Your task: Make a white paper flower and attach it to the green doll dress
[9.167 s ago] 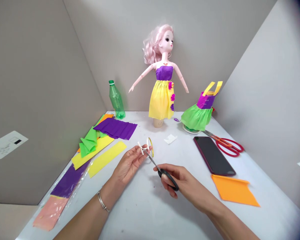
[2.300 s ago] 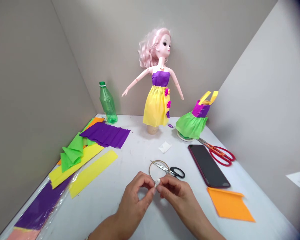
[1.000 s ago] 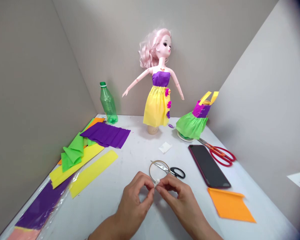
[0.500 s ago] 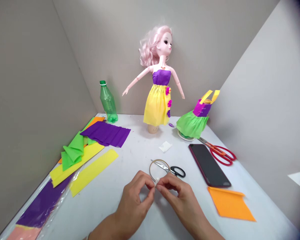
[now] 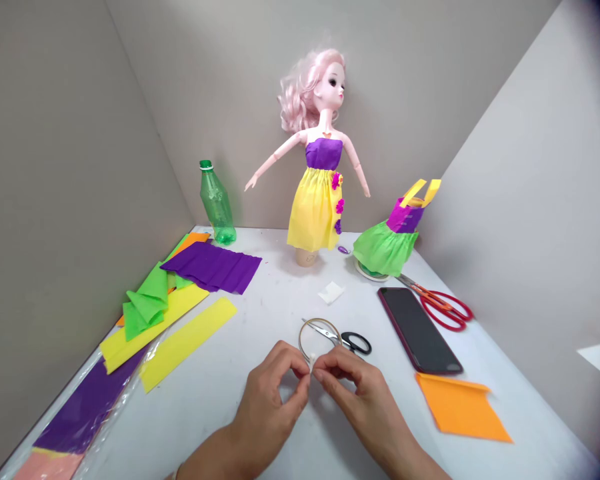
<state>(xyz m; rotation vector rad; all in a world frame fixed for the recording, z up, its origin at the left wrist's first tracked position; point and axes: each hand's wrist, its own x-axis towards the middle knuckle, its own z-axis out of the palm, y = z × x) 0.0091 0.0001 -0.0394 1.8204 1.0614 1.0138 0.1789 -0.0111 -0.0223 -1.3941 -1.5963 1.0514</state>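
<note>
Between the fingertips of my left hand (image 5: pixel 276 395) and my right hand (image 5: pixel 356 393) is a small twisted white piece (image 5: pixel 312 361), perhaps paper or tape. Both hands are closed in a pinch, thumb against finger, at the front middle of the table. The white piece's lower part is hidden by my fingers. Just beyond them lies a thin gold ring (image 5: pixel 300 340), like a bangle or roll of tape, its near side covered by my hands. Small scissors with black handles (image 5: pixel 356 343) lie partly across the ring. A white scrap (image 5: pixel 331 293) rests farther back.
A doll (image 5: pixel 314 207) in a purple and yellow dress stands at the back, with a green bottle (image 5: pixel 217 207) to its left. Right are a small green-skirted dress (image 5: pixel 387 247), red scissors (image 5: pixel 445 308), a phone (image 5: pixel 420 331) and orange paper (image 5: pixel 463 407). Purple paper (image 5: pixel 213 267) and yellow strips (image 5: pixel 190 343) lie left.
Almost nothing differs. The white piece at my fingertips has shifted slightly and stands a little more upright; both hands keep their pinch in the same place.
</note>
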